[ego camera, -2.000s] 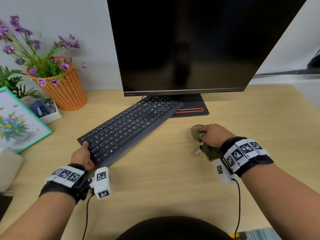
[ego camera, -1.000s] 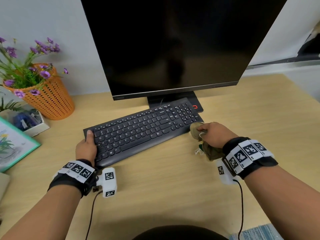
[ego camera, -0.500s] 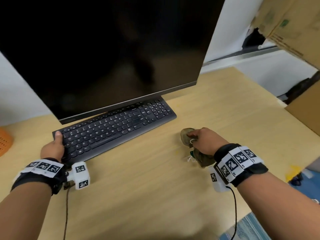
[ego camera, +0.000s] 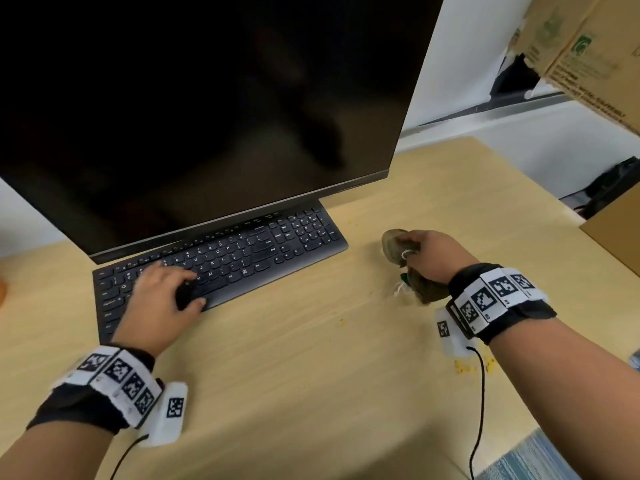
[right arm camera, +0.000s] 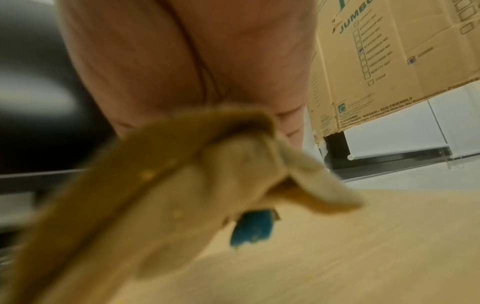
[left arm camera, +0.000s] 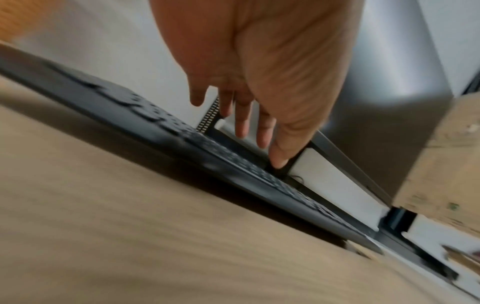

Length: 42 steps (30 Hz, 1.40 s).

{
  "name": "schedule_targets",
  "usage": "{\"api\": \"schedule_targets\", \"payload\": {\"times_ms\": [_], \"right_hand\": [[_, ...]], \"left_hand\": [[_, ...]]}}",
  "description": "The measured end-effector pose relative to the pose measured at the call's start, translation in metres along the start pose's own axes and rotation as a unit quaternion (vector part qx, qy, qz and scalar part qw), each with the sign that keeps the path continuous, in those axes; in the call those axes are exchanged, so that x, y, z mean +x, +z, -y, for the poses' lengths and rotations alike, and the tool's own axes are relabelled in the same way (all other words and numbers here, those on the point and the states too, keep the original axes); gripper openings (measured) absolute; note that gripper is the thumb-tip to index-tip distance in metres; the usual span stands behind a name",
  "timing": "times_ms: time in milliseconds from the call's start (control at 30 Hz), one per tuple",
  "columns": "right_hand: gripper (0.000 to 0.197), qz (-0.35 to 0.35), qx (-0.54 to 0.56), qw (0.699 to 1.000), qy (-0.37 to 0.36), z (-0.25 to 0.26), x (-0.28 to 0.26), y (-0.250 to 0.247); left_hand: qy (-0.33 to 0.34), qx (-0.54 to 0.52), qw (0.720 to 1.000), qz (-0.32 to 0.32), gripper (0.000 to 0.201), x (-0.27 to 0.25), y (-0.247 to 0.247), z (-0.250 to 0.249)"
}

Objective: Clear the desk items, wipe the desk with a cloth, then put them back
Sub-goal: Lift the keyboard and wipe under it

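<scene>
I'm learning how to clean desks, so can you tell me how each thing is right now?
Monitor: screen dark, upright on the desk.
Keyboard: flat on the desk, under the monitor's edge.
Cloth: bunched, gripped.
Left hand: open, resting on the keyboard.
Right hand: gripping the cloth.
Desk: yellow crumbs on it.

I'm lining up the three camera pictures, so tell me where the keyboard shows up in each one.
Head: keyboard left of centre, below the monitor, left hand over it.
Left wrist: dark diagonal band below the fingers.
Right wrist: not identifiable.
Shared landmark: cardboard box.
</scene>
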State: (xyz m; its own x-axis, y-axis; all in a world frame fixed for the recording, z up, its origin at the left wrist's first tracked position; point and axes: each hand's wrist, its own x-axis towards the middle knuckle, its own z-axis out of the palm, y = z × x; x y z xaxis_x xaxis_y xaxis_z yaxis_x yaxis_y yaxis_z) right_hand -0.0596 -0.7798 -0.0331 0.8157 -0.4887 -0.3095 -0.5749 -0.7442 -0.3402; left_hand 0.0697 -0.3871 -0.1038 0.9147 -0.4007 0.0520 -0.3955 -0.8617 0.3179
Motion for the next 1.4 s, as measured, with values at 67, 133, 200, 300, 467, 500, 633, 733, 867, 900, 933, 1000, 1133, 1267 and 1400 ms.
{"api": "schedule_targets", "payload": {"times_ms": [67,133,200,300,467,500,633,733,867,900,933,1000,1133,1267,1400], "right_hand": [[0.044,-0.017,-0.005,1.000,0.010,-0.010,0.027,-0.009],[0.045,-0.028,-0.028,0.999,0.012,-0.019,0.057,-0.014],[0.047,-0.029,-0.060,0.998,0.018,-0.024,0.081,-0.017],[0.046,-0.005,-0.105,0.994,0.016,-0.028,0.104,-0.010],[0.053,0.061,-0.162,0.984,-0.046,-0.024,0.109,0.032],[0.054,0.061,-0.171,0.980,-0.084,-0.023,0.109,0.037],[0.055,0.091,-0.090,0.980,-0.155,-0.028,0.127,0.021],[0.048,0.016,-0.014,0.995,-0.096,-0.038,0.162,-0.003],[0.055,-0.027,-0.063,0.997,-0.022,-0.040,0.200,-0.010],[0.060,-0.018,-0.072,0.997,-0.014,-0.037,0.206,-0.008],[0.062,-0.016,-0.081,0.997,-0.014,-0.030,0.210,-0.006],[0.063,-0.016,-0.092,0.994,-0.048,-0.014,0.223,0.003],[0.044,0.012,-0.149,0.981,-0.124,0.020,0.221,0.014],[0.035,0.101,-0.221,0.948,-0.207,0.049,0.206,0.016],[0.051,0.130,-0.223,0.927,-0.270,0.060,0.192,0.018]], "left_hand": [[0.043,0.007,0.999,0.029,0.041,0.011,0.004,-0.035],[0.064,0.011,0.997,0.040,0.041,0.028,0.007,-0.068],[0.072,0.035,0.995,0.064,0.045,0.045,0.012,-0.097],[0.094,0.093,0.986,0.106,0.051,0.067,0.025,-0.141],[0.111,0.129,0.974,0.149,0.064,0.096,0.050,-0.204],[0.110,0.136,0.971,0.161,0.065,0.101,0.055,-0.215],[0.093,0.179,0.957,0.209,0.056,0.115,0.068,-0.237],[0.069,0.163,0.958,0.228,0.040,0.117,0.069,-0.236],[0.054,0.134,0.961,0.236,0.035,0.111,0.065,-0.227],[0.047,0.128,0.963,0.232,0.035,0.110,0.064,-0.223],[0.039,0.120,0.965,0.228,0.036,0.108,0.063,-0.218],[0.028,0.099,0.968,0.229,0.040,0.104,0.061,-0.209],[0.026,0.074,0.969,0.236,0.047,0.100,0.061,-0.205],[0.015,0.060,0.971,0.231,0.051,0.102,0.063,-0.206],[0.009,0.051,0.973,0.224,0.054,0.101,0.066,-0.206]]}}
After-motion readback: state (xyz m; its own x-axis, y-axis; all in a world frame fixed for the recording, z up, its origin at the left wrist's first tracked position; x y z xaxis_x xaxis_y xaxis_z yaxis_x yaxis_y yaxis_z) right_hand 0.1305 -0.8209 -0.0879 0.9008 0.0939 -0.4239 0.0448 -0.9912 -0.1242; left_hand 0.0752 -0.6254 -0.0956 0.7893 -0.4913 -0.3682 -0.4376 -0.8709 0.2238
